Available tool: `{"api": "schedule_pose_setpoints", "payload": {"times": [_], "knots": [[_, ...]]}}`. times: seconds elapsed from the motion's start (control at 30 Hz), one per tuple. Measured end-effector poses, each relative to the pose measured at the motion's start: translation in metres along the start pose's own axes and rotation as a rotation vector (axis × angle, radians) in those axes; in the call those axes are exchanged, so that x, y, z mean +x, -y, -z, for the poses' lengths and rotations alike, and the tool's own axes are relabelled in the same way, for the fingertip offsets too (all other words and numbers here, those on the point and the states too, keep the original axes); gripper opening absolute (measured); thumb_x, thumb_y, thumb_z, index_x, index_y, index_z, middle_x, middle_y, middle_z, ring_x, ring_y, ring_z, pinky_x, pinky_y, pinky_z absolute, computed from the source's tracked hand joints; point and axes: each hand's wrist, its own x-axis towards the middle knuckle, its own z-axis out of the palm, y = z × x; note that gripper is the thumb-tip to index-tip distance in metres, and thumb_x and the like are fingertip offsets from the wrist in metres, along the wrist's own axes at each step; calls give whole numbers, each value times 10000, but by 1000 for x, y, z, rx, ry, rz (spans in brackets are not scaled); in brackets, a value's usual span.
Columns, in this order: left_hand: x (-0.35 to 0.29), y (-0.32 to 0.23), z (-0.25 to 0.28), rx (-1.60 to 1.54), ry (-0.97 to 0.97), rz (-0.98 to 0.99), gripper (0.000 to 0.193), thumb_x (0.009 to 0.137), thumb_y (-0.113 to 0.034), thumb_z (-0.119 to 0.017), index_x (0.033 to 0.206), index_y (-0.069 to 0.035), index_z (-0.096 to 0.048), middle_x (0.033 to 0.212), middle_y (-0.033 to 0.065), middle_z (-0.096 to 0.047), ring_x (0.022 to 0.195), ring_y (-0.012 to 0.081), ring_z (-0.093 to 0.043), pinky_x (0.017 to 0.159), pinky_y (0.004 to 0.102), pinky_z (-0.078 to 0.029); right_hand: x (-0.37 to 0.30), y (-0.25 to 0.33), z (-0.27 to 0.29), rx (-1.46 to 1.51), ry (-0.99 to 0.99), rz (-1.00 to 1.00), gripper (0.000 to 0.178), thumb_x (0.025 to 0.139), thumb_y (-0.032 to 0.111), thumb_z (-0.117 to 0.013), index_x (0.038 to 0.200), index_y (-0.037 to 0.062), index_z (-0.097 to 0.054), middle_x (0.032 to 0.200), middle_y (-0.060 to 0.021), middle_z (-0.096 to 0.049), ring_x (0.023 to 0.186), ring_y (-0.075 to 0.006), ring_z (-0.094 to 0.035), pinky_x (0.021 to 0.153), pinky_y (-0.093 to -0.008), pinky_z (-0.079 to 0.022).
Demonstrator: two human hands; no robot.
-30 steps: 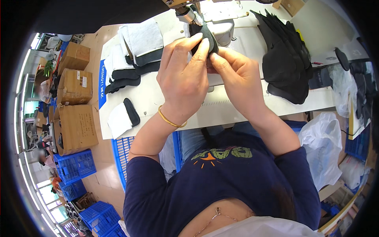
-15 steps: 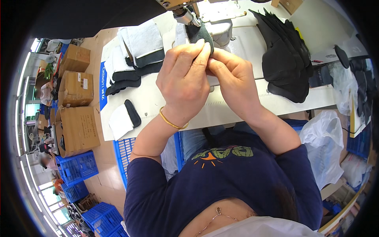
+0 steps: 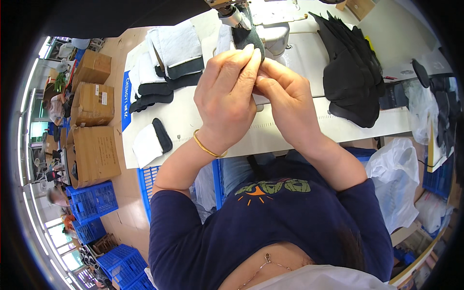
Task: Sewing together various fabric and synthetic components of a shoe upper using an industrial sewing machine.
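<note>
Both hands meet over the white sewing table [image 3: 309, 126], pinching one small black fabric piece [image 3: 247, 37] that reaches up to the sewing machine [image 3: 251, 19] head. My left hand [image 3: 226, 99], with a gold bangle at the wrist, grips the piece's near edge with fingers curled over it. My right hand [image 3: 285, 96] holds the same piece from the right, fingertips pressed against the left fingers. Most of the piece is hidden behind the fingers.
A fanned stack of black cut pieces [image 3: 353, 72] lies to the right. Grey and black pieces [image 3: 166, 63] are piled to the left, with a small white and black pair [image 3: 151, 140] nearer. Cardboard boxes [image 3: 92, 125] and blue crates [image 3: 94, 200] stand on the floor left.
Both hands have shifted slightly up toward the machine with the black piece, fingers closing more tightly over it.
</note>
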Motion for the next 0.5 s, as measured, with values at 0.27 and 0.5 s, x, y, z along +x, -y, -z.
{"api": "schedule_pose_setpoints", "payload": {"times": [0.27,0.5], "knots": [[5,12,2,-28,25,-11,416,595,31,-643,1001,9,-735,1003,80,-693,945,253,-652,784,345,-552,5,-3,-5,83,3,-17,258,961,20,-464,1137,-74,-627,981,-58,-683,903,-69,-579,794,-248,-503],[10,20,5,-82,68,-2,405,638,63,-647,1029,12,-738,1004,90,-703,928,259,-663,799,338,-553,11,-4,-10,121,-16,-13,299,920,-9,-445,1154,-82,-616,1007,-72,-688,912,-75,-574,807,-250,-497]]}}
